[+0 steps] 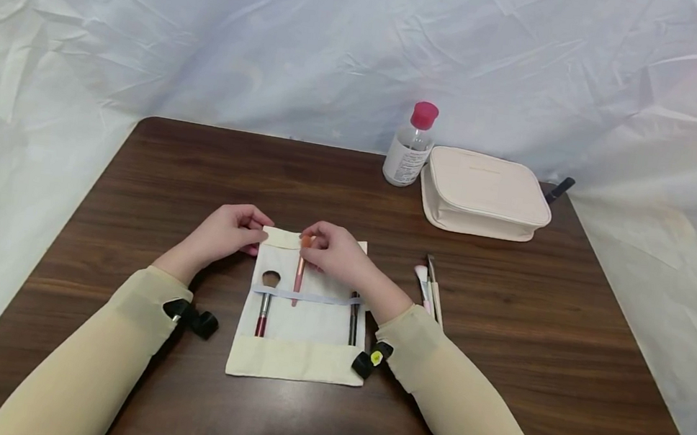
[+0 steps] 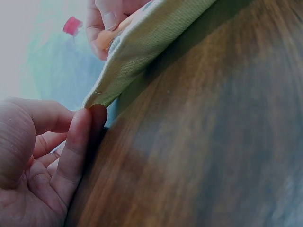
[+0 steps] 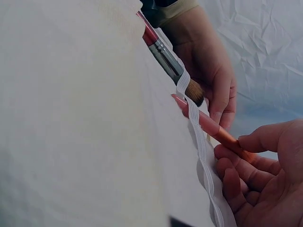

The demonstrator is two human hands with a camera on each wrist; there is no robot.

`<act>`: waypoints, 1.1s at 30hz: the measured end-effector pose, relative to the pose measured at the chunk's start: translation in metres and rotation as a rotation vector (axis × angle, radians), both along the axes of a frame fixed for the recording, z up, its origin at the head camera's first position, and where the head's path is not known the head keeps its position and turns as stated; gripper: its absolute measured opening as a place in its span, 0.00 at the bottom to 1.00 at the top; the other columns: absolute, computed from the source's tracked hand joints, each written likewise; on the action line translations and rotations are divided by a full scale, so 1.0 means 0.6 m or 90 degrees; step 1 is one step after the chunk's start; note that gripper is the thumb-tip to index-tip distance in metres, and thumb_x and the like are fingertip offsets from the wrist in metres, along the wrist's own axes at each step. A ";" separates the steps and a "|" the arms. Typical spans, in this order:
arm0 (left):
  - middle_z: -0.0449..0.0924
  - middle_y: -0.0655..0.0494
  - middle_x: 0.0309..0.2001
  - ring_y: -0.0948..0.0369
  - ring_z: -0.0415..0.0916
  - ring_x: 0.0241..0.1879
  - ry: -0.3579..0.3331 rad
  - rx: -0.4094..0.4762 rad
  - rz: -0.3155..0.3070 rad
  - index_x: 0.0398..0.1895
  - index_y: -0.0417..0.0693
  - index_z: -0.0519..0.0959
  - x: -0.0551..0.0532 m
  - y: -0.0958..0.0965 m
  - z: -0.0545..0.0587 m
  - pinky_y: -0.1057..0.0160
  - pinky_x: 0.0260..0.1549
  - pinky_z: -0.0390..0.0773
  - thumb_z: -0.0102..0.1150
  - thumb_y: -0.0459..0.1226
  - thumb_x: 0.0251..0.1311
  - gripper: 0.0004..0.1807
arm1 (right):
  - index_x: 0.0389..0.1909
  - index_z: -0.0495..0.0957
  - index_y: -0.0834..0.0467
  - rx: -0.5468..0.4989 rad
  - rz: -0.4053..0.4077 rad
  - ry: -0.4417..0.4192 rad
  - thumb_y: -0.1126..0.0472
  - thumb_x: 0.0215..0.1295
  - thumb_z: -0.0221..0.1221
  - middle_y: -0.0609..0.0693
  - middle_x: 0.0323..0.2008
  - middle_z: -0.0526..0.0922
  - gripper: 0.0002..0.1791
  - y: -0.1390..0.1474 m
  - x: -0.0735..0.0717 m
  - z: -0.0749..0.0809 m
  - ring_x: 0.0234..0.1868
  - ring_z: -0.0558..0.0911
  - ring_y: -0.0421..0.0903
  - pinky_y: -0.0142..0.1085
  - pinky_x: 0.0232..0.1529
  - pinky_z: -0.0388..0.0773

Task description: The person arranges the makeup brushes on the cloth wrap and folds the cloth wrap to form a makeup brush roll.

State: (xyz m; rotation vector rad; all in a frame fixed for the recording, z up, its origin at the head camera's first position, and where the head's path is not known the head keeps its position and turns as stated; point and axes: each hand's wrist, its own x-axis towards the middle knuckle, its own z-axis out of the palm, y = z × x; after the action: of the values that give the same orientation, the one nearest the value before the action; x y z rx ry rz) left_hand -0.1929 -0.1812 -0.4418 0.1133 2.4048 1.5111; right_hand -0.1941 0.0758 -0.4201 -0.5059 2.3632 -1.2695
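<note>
A cream cloth brush roll [image 1: 298, 362] lies unfolded on the table. My left hand [image 1: 223, 237] pinches its far left corner between thumb and finger; in the left wrist view that edge [image 2: 137, 56] is raised off the wood. With my right hand [image 1: 343, 259] I hold a pink makeup brush [image 1: 298, 278] near its orange-bristled end. Its handle tip passes under the white elastic band [image 3: 201, 156]. To the left, a red-handled makeup brush [image 1: 262, 314] sits under the band with its lower end in the bottom pocket. A dark-handled brush [image 1: 353, 322] stands likewise at the right side.
Two loose makeup brushes, one with a white-pink head [image 1: 422, 276] and one slim and beige [image 1: 435, 299], lie right of the roll, partly behind my right forearm. Farther back are a red-capped bottle [image 1: 407, 156], a pale zip pouch [image 1: 485, 191] and a black stick-like item [image 1: 561, 190].
</note>
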 end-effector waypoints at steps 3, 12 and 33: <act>0.85 0.41 0.46 0.54 0.85 0.39 0.001 -0.004 0.000 0.54 0.43 0.81 0.000 0.000 0.000 0.64 0.37 0.88 0.63 0.37 0.70 0.13 | 0.54 0.79 0.56 0.013 -0.005 -0.004 0.58 0.71 0.64 0.49 0.28 0.83 0.14 -0.001 0.001 0.000 0.26 0.78 0.45 0.33 0.29 0.73; 0.85 0.42 0.46 0.55 0.85 0.38 0.001 -0.004 -0.001 0.54 0.43 0.81 0.001 0.000 0.003 0.64 0.37 0.88 0.64 0.36 0.69 0.13 | 0.46 0.82 0.56 0.011 -0.005 -0.013 0.58 0.72 0.63 0.48 0.29 0.86 0.08 -0.001 0.002 -0.001 0.28 0.81 0.45 0.33 0.30 0.77; 0.84 0.41 0.46 0.55 0.85 0.38 -0.003 0.004 0.005 0.54 0.42 0.81 0.000 0.002 0.004 0.63 0.36 0.89 0.63 0.35 0.70 0.13 | 0.38 0.88 0.52 0.071 0.051 0.030 0.56 0.71 0.64 0.45 0.30 0.86 0.06 0.005 0.002 -0.001 0.32 0.78 0.45 0.33 0.32 0.75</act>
State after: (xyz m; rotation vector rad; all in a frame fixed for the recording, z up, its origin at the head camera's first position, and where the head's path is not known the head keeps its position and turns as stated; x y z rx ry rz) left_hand -0.1926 -0.1799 -0.4393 0.1022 2.4001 1.5215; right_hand -0.1929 0.0789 -0.4209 -0.5935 2.4105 -1.0958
